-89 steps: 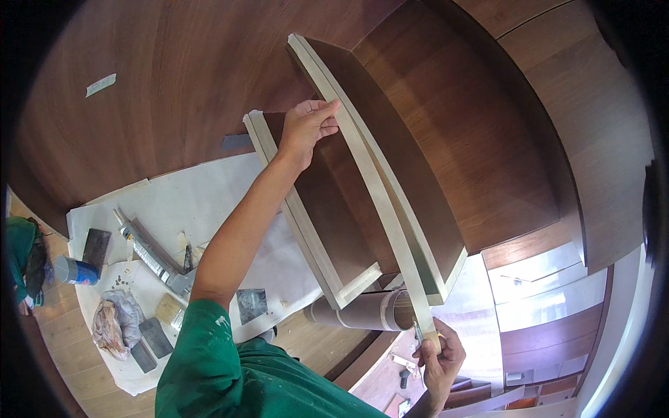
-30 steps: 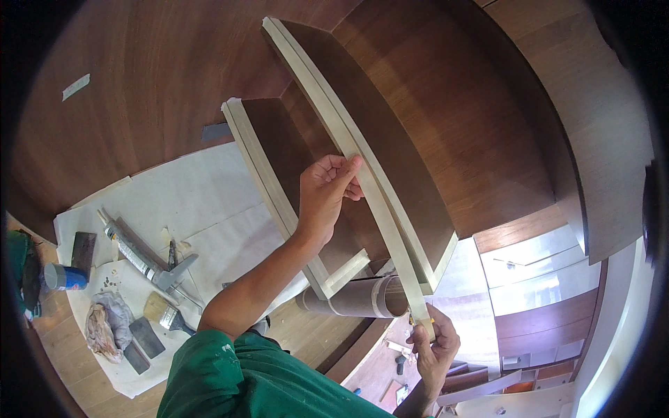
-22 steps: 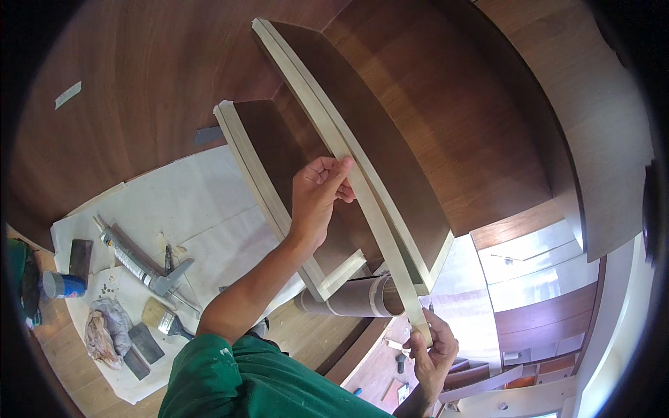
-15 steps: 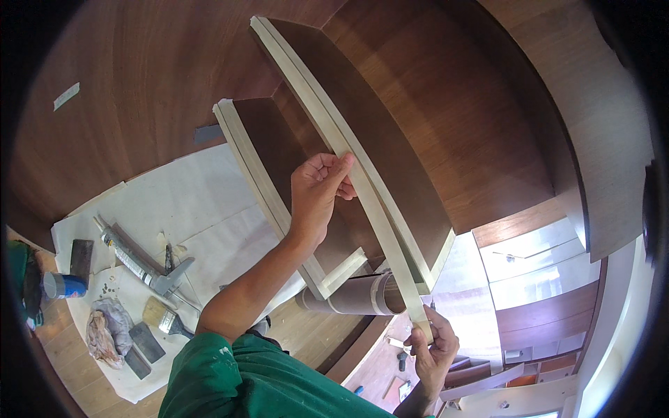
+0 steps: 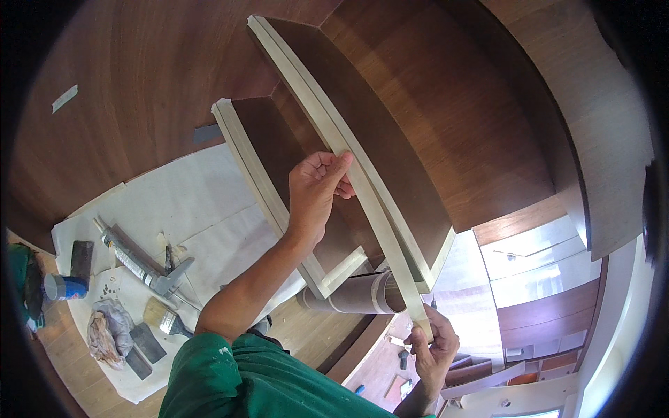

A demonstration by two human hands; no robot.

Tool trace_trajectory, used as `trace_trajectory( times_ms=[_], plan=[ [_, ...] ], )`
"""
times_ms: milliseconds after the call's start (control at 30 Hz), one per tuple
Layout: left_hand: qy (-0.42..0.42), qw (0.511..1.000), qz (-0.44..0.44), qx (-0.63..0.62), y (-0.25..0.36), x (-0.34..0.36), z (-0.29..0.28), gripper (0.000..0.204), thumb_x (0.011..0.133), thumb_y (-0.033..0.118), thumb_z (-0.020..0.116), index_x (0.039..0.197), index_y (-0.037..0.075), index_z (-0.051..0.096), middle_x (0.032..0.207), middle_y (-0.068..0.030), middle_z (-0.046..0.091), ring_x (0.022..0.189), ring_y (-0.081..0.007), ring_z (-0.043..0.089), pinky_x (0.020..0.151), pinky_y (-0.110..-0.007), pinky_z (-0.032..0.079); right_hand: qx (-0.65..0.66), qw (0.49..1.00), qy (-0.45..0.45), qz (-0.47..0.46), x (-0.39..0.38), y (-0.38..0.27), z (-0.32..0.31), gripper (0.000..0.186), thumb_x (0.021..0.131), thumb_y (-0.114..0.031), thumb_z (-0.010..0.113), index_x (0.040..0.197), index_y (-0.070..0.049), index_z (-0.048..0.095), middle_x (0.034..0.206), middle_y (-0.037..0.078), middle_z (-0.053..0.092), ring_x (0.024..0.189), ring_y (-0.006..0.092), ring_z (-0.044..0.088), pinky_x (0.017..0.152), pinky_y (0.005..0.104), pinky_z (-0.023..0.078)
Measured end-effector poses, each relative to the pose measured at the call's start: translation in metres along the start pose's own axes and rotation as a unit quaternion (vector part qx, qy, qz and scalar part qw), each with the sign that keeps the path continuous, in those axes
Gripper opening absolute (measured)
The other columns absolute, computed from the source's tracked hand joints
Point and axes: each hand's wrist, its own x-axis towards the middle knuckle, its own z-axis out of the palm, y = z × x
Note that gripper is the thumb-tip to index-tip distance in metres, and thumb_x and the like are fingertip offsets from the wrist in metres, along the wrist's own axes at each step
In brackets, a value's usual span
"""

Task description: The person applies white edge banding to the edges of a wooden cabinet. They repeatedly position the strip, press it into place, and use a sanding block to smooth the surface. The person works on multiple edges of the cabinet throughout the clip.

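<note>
My left hand (image 5: 322, 182) pinches a pale, narrow strip (image 5: 378, 209) at the front edge of the upper dark wood shelf (image 5: 390, 139), near its middle. The strip lies against the edge higher up and stands slightly apart from it lower down. My right hand (image 5: 433, 340) grips the strip's lower end between thumb and fingers, below the shelf's right corner. Anything else behind those fingers is hidden. A second shelf (image 5: 258, 136) with pale edging sits at the left, and a brown cardboard tube (image 5: 341, 296) lies beneath it.
White protective paper (image 5: 216, 181) at the left carries a caulking gun (image 5: 139, 258), a paintbrush (image 5: 167, 320), a crumpled rag (image 5: 108, 334), dark blocks (image 5: 146, 345) and several bits. A blue can (image 5: 64, 285) stands left. Wood panels (image 5: 488, 104) surround the shelves; white glossy panels (image 5: 536, 251) lie at right.
Since three seconds ago, my left hand has moved down along the strip from near its upper part. The shelves sit further left and higher in view. In the last second little has changed.
</note>
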Motion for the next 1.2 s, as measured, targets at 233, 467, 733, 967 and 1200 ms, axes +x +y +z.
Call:
trace_trajectory(
  times_ms=[233, 467, 733, 967, 1200],
  plan=[
    [0.005, 1.000, -0.010, 0.021, 0.006, 0.000, 0.002, 0.026, 0.096, 0.031, 0.076, 0.087, 0.009, 0.065, 0.073, -0.0011, 0.066, 0.060, -0.0084, 0.062, 0.057, -0.023, 0.051, -0.002, 1.000, -0.001, 0.003, 0.000, -0.005, 0.001, 0.040, 0.095, -0.007, 0.073, 0.130, 0.008, 0.062, 0.095, 0.014, 0.075, 0.075, 0.0116, 0.069, 0.063, 0.0259, 0.058],
    [0.003, 0.997, -0.016, 0.075, 0.012, 0.005, -0.003, 0.029, 0.094, 0.031, 0.079, 0.083, 0.010, 0.064, 0.068, 0.0007, 0.063, 0.056, -0.0076, 0.059, 0.053, -0.022, 0.049, 0.001, 1.000, 0.004, -0.007, -0.001, -0.004, -0.001, 0.040, 0.094, -0.005, 0.073, 0.130, 0.006, 0.062, 0.099, 0.014, 0.074, 0.078, 0.0115, 0.069, 0.066, 0.0254, 0.060],
    [0.090, 0.849, 0.311, 0.418, 0.001, 0.027, -0.027, 0.067, 0.086, 0.046, 0.083, 0.124, -0.001, 0.056, 0.126, -0.0224, 0.058, 0.117, -0.0323, 0.058, 0.100, -0.046, 0.046, -0.038, 0.999, -0.003, 0.001, 0.000, -0.004, -0.005, 0.038, 0.094, -0.004, 0.072, 0.129, 0.005, 0.063, 0.089, 0.012, 0.076, 0.071, 0.0107, 0.069, 0.065, 0.0245, 0.054],
    [-0.165, 0.632, 0.500, 0.568, -0.003, 0.087, -0.078, 0.122, 0.085, 0.084, 0.049, 0.163, -0.003, 0.013, 0.168, -0.0286, 0.015, 0.156, -0.0464, 0.015, 0.124, -0.064, 0.011, -0.044, 0.999, -0.008, -0.021, 0.003, -0.001, -0.004, 0.038, 0.093, -0.004, 0.072, 0.129, 0.003, 0.064, 0.084, 0.011, 0.077, 0.069, 0.0103, 0.069, 0.065, 0.0236, 0.053],
    [-0.162, 0.677, 0.483, 0.532, 0.045, 0.166, -0.103, 0.117, 0.090, 0.080, 0.048, 0.163, -0.002, 0.008, 0.170, -0.0269, 0.008, 0.157, -0.0448, 0.009, 0.127, -0.051, 0.011, -0.056, 0.996, -0.007, -0.062, 0.005, 0.004, -0.006, 0.039, 0.094, -0.011, 0.073, 0.129, 0.005, 0.064, 0.077, 0.007, 0.072, 0.063, 0.0075, 0.064, 0.059, 0.0223, 0.048]
  ],
)
